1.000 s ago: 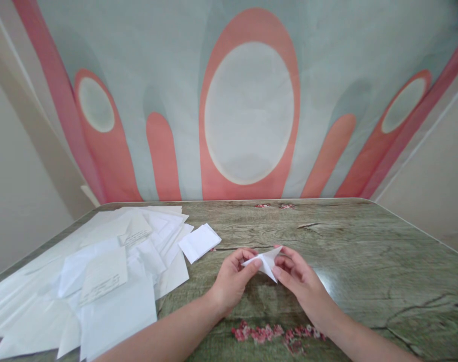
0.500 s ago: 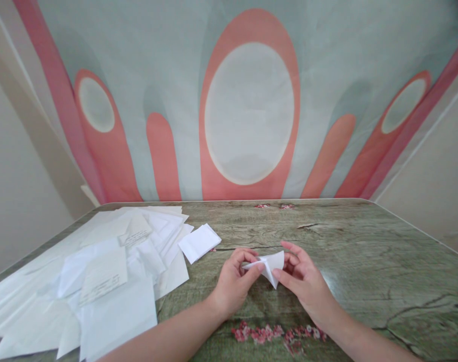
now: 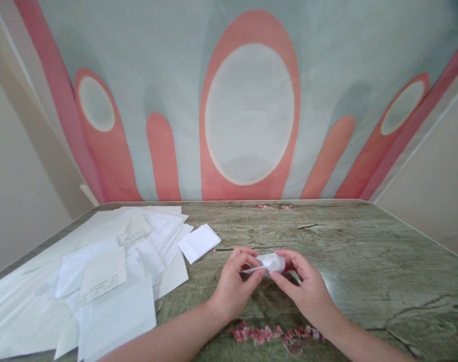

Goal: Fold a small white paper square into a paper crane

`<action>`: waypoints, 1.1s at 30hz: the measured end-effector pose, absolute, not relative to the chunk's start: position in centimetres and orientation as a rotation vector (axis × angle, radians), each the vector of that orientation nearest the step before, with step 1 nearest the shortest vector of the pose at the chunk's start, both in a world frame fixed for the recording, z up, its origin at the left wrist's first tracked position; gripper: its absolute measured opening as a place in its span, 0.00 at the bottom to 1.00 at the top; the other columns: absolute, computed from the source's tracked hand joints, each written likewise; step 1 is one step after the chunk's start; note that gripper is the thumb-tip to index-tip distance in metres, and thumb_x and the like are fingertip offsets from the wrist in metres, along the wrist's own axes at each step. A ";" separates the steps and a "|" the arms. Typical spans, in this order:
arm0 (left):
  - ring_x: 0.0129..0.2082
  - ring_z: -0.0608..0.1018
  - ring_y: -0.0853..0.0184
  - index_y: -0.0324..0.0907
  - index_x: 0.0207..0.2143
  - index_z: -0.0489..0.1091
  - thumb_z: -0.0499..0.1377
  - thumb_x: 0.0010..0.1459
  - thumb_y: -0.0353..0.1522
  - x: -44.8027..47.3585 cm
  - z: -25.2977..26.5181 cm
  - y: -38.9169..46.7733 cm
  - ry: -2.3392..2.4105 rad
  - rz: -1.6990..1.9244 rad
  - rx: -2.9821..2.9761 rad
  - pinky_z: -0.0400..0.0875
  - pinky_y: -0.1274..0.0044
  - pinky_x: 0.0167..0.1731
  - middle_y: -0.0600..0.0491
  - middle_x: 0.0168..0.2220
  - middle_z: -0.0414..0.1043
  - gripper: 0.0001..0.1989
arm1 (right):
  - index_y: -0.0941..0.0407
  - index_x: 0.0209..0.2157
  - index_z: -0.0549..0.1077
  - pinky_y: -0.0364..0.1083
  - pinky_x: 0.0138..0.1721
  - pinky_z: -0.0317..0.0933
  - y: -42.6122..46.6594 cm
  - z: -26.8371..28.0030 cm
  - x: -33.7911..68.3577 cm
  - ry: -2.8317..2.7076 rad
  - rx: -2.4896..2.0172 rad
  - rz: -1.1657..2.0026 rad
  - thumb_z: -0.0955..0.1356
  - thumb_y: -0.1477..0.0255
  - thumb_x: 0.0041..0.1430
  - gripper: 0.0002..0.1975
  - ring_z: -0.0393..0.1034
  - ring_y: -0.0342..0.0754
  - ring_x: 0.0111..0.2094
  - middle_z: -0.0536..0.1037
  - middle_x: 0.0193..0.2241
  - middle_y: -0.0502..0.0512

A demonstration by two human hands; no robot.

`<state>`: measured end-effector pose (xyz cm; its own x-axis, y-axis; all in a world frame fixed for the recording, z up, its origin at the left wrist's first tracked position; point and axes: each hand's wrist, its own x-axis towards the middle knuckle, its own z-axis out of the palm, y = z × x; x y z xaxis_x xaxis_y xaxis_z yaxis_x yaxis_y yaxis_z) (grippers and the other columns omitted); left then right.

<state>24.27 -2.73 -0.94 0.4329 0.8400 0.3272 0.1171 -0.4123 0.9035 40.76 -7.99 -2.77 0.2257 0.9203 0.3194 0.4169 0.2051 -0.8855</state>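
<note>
A small folded piece of white paper (image 3: 271,262) is held between both hands, just above the table. My left hand (image 3: 238,276) pinches its left side, thumb in front and fingers behind. On the right side, my right hand (image 3: 302,276) grips it between thumb and fingers. The paper's middle bends into a curved fold, and its outer parts are partly covered by my fingers. Left of my hands lies a small folded stack of white paper (image 3: 200,243) on the table.
A large spread heap of white paper sheets (image 3: 118,324) covers the table's left side, with some handwritten pieces (image 3: 102,271) on top. The wood-patterned table (image 3: 383,251) carries a printed pink flower design. Behind it hangs a patterned backdrop (image 3: 187,60).
The paper's pointed lower flap no longer hangs down; the paper now looks more rounded. My right fingers have bent down over its top right edge. My left hand has barely moved.
</note>
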 end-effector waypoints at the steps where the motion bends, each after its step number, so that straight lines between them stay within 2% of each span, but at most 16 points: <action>1: 0.42 0.69 0.66 0.40 0.27 0.67 0.58 0.52 0.27 24.3 -0.9 -2.7 0.817 1.045 1.828 0.63 0.76 0.40 0.50 0.40 0.64 0.02 | 0.54 0.44 0.66 0.46 0.38 0.62 -8.0 -2.6 40.8 -1.394 -1.405 0.551 0.69 0.68 0.51 0.18 0.68 0.47 0.34 0.73 0.35 0.52; 7: 0.41 0.69 0.67 0.40 0.27 0.66 0.58 0.53 0.27 24.3 -0.7 -2.8 0.808 1.034 1.872 0.64 0.77 0.39 0.51 0.40 0.64 0.03 | 0.52 0.43 0.70 0.45 0.39 0.62 -8.2 -1.7 40.8 -1.517 -1.379 0.463 0.68 0.70 0.53 0.13 0.68 0.48 0.37 0.73 0.37 0.51; 13: 0.42 0.69 0.67 0.43 0.40 0.67 0.59 0.53 0.26 24.3 -0.8 -2.7 0.747 1.017 1.830 0.66 0.77 0.38 0.51 0.40 0.64 0.11 | 0.52 0.42 0.70 0.46 0.42 0.61 -8.2 -2.0 40.7 -1.513 -1.370 0.521 0.68 0.71 0.52 0.13 0.68 0.48 0.39 0.74 0.39 0.52; 20: 0.42 0.69 0.66 0.46 0.39 0.74 0.59 0.54 0.30 24.2 -0.6 -2.8 0.730 0.995 1.852 0.66 0.75 0.42 0.51 0.39 0.64 0.09 | 0.53 0.44 0.67 0.47 0.41 0.62 -8.5 -2.3 40.5 -1.384 -1.353 0.760 0.68 0.70 0.53 0.16 0.69 0.48 0.38 0.75 0.39 0.53; 25: 0.42 0.69 0.66 0.47 0.39 0.74 0.59 0.54 0.31 24.1 -0.8 -2.8 0.764 1.004 1.849 0.66 0.75 0.41 0.50 0.40 0.64 0.09 | 0.54 0.44 0.65 0.46 0.41 0.63 -8.6 -1.7 40.5 -1.253 -1.248 0.945 0.67 0.67 0.54 0.16 0.69 0.48 0.40 0.75 0.40 0.55; 30: 0.41 0.69 0.66 0.48 0.39 0.74 0.59 0.54 0.31 24.2 -1.1 -2.6 0.765 1.025 1.862 0.66 0.76 0.39 0.51 0.39 0.64 0.09 | 0.54 0.45 0.65 0.43 0.36 0.63 -8.7 -1.0 40.5 -1.171 -1.179 1.040 0.67 0.67 0.55 0.15 0.70 0.46 0.35 0.76 0.36 0.54; 33: 0.41 0.69 0.66 0.47 0.38 0.74 0.59 0.54 0.31 24.2 -1.2 -2.6 0.768 1.020 1.851 0.67 0.77 0.36 0.50 0.40 0.64 0.09 | 0.54 0.44 0.66 0.44 0.39 0.63 -8.7 -1.2 40.5 -1.171 -1.182 1.027 0.68 0.68 0.54 0.15 0.70 0.46 0.37 0.76 0.38 0.55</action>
<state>24.19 -2.55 -1.24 0.4753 0.8108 0.3415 0.1041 -0.4373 0.8933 40.50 -8.72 -1.17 0.1273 0.9848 0.1182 0.0109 0.1177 -0.9930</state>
